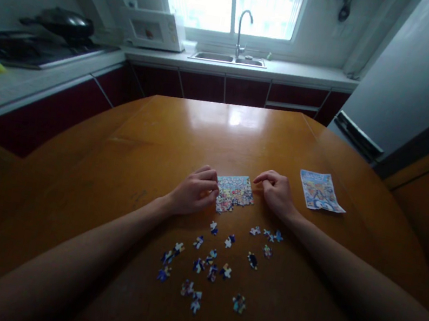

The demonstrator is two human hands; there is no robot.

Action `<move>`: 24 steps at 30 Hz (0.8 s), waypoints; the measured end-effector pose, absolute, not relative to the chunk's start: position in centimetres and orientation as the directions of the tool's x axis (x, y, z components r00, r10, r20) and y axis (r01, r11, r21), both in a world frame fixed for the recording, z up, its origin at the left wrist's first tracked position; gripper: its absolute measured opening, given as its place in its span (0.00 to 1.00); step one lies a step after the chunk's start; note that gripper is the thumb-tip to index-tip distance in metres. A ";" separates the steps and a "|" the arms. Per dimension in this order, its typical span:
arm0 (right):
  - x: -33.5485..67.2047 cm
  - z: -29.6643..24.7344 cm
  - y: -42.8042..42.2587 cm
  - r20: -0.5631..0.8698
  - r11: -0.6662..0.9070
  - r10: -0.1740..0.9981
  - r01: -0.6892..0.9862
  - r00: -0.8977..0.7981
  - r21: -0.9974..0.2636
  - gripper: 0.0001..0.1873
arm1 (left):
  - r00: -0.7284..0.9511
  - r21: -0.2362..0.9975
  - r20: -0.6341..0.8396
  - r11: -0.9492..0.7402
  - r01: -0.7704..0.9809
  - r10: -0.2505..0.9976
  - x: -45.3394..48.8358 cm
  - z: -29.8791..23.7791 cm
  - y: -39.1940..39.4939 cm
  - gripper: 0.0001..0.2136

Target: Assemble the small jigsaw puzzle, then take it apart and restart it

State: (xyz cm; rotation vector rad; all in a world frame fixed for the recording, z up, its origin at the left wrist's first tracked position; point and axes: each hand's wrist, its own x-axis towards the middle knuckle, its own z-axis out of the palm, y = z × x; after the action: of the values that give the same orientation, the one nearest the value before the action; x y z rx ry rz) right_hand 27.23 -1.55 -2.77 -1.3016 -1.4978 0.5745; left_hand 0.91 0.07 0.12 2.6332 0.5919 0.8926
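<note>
A partly assembled colourful jigsaw block (235,192) lies on the wooden table (152,139). My left hand (194,190) rests at its left edge, fingers curled and touching that side. My right hand (276,191) sits at its right edge, fingers bent and pressed together against the corner. Several loose puzzle pieces (214,262) lie scattered on the table nearer to me, between my forearms. Whether either hand pinches a piece is hidden by the fingers.
A printed reference picture (320,191) lies to the right of my right hand. Beyond the table runs a counter with a sink and tap (240,39), a microwave (152,29) and a wok (64,23) on the stove. A fridge (417,79) stands at the right.
</note>
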 end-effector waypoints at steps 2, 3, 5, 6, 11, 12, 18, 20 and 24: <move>27.2 -2.8 -1.5 0.377 0.300 0.920 0.423 0.108 -0.855 0.14 | 0.715 0.405 0.511 -0.868 0.289 0.477 0.9 0.1 0.1 0.12; 27.2 -2.8 -1.5 0.376 0.301 0.920 0.420 0.107 -0.856 0.14 | 0.714 0.406 0.511 -0.866 0.291 0.479 0.9 0.1 0.2 0.12; 27.2 -2.8 -1.5 0.377 0.304 0.920 0.415 0.107 -0.858 0.14 | 0.712 0.408 0.509 -0.864 0.295 0.484 0.9 0.0 0.2 0.12; 27.2 -2.8 -1.5 0.378 0.305 0.920 0.414 0.106 -0.858 0.14 | 0.713 0.409 0.507 -0.863 0.297 0.485 0.9 0.0 0.2 0.13; 27.2 -2.8 -1.5 0.365 0.297 0.925 0.402 0.101 -0.866 0.14 | 0.711 0.409 0.516 -0.867 0.284 0.477 0.9 0.1 0.2 0.13; 27.2 -2.8 -1.5 0.361 0.295 0.927 0.399 0.102 -0.868 0.14 | 0.709 0.411 0.521 -0.867 0.281 0.476 1.0 0.2 0.1 0.13; 27.3 -2.8 -1.3 0.332 0.265 0.936 0.384 0.118 -0.885 0.14 | 0.705 0.430 0.518 -0.860 0.275 0.484 1.0 0.0 0.2 0.12; 27.5 -1.9 -1.3 0.328 0.252 0.935 0.400 0.132 -0.881 0.14 | 0.705 0.429 0.519 -0.861 0.274 0.483 1.0 0.0 0.2 0.12; 28.2 2.2 -2.7 0.459 0.356 0.886 0.542 0.061 -0.761 0.13 | 0.706 0.428 0.523 -0.863 0.268 0.478 1.1 0.1 0.2 0.13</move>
State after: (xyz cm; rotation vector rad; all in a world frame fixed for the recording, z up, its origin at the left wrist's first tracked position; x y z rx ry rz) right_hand 28.15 -2.68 2.19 -1.3103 -1.6089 0.4271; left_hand 1.10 0.15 0.14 2.5946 0.5853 0.9245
